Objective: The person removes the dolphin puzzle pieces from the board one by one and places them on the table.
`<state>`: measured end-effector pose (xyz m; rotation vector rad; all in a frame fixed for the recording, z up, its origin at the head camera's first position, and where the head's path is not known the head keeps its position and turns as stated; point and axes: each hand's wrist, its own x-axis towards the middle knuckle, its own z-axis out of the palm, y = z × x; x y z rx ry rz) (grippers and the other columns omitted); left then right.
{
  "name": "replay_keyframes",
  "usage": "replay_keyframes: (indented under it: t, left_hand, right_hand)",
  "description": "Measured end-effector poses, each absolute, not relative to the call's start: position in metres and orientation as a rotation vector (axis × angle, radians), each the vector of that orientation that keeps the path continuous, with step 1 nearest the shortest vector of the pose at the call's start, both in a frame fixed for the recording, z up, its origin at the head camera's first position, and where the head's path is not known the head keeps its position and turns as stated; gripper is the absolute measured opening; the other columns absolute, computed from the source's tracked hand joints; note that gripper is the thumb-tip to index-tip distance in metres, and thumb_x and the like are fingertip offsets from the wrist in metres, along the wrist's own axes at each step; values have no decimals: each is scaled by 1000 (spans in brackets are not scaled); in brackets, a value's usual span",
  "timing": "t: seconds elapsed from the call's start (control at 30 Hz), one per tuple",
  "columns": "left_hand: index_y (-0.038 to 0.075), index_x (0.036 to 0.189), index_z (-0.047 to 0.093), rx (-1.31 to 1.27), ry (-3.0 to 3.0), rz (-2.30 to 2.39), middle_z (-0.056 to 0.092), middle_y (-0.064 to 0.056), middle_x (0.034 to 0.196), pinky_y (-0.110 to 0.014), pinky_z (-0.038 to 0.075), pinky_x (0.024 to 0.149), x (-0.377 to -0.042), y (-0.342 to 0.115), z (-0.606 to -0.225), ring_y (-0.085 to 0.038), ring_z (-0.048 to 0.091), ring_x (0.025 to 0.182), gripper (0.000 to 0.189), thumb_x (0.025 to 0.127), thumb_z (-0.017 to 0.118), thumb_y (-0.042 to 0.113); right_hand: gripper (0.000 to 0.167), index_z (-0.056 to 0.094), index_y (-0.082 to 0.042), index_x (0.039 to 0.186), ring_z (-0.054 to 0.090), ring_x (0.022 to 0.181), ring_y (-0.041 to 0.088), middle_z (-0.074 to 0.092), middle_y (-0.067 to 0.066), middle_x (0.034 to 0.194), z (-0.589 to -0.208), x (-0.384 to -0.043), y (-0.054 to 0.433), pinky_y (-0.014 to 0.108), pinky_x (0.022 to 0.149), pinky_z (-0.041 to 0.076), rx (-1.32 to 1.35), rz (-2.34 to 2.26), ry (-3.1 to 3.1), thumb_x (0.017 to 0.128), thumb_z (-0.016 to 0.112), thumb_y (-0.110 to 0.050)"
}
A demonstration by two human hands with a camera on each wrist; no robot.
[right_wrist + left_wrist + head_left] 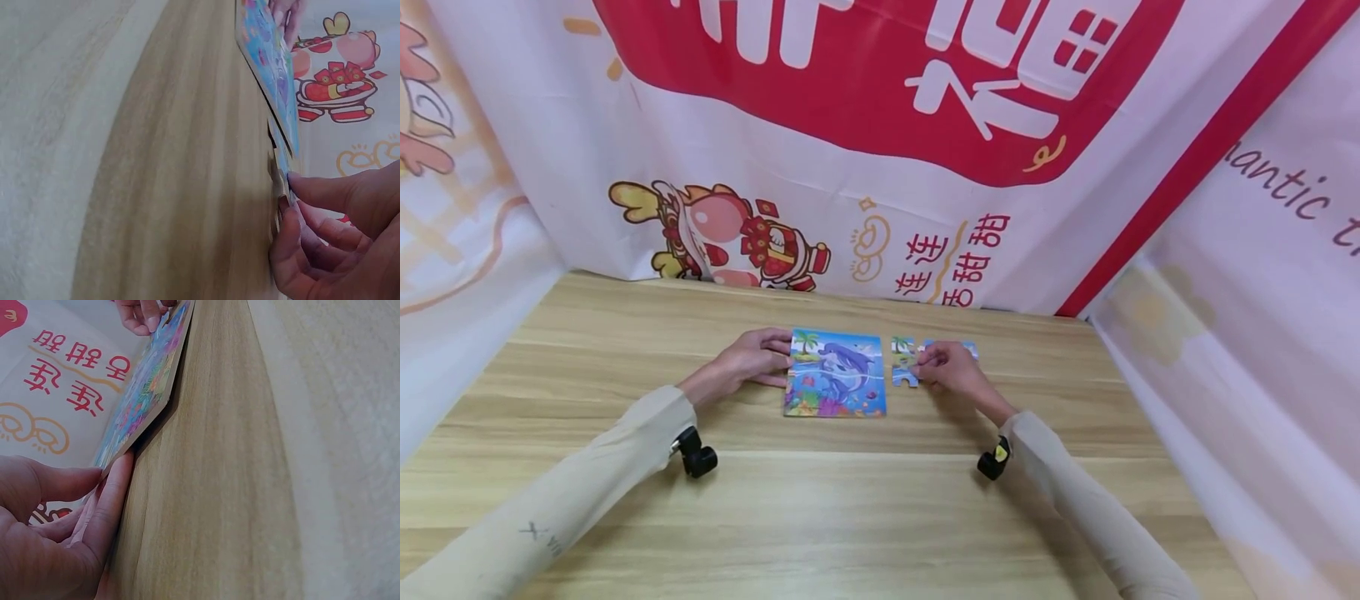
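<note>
A square dolphin picture board (pixel 838 375) is on the wooden table, seen in the head view. My left hand (pixel 748 360) holds its left edge. In the left wrist view the thumb (pixel 72 482) lies over the board's edge, with fingers below. Just right of the board are joined jigsaw pieces (pixel 902 347) with a palm tree on them. My right hand (pixel 957 372) pinches a jigsaw piece between thumb and fingertips beside them. The right wrist view shows the thumb (pixel 322 190) against a thin piece, mostly hidden by the fingers. More pieces (pixel 972 348) show behind that hand.
The wooden tabletop (pixel 820 508) extends toward me and to both sides. A printed white and red cloth (pixel 850 142) hangs along its back edge, and further cloths (pixel 1247 275) border the sides. Each wrist carries a small black camera mount (pixel 698 457).
</note>
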<state>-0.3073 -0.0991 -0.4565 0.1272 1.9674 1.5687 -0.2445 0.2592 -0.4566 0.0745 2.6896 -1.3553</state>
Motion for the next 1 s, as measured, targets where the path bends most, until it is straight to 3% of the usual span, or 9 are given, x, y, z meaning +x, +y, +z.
replay_keyframes:
  t: [0.3,0.5,0.73,1.0]
  left_hand:
    - [-3,161,30,169,1955,1588,48,-23,140,-35,67,85,-307,-96,-456,-23,67,104,67,101,60,-1]
    - [0,162,31,148,1971,1568,48,-23,142,-34,67,86,-307,-96,-457,-25,65,109,66,102,59,-1]
    - [-1,162,29,147,1979,1556,46,-25,145,-35,67,87,-306,-97,-454,-28,65,112,67,103,59,-1]
    - [0,161,32,138,1979,1562,47,-23,142,-34,67,85,-305,-100,-455,-25,66,107,65,103,60,-1]
  right_hand:
    - [12,71,0,97,62,82,19,72,12,94,-457,-246,261,21,67,51,50,-1200,2840,92,80,-7]
    - [13,70,0,98,60,84,20,70,11,94,-456,-245,261,23,71,52,61,-1173,2841,93,80,-8]
    - [14,68,-1,95,55,81,20,66,10,90,-461,-246,259,24,68,47,103,-1147,2866,92,80,-8]
    - [13,69,-2,96,57,80,19,68,10,93,-456,-248,256,23,66,51,110,-1193,2850,93,79,-8]
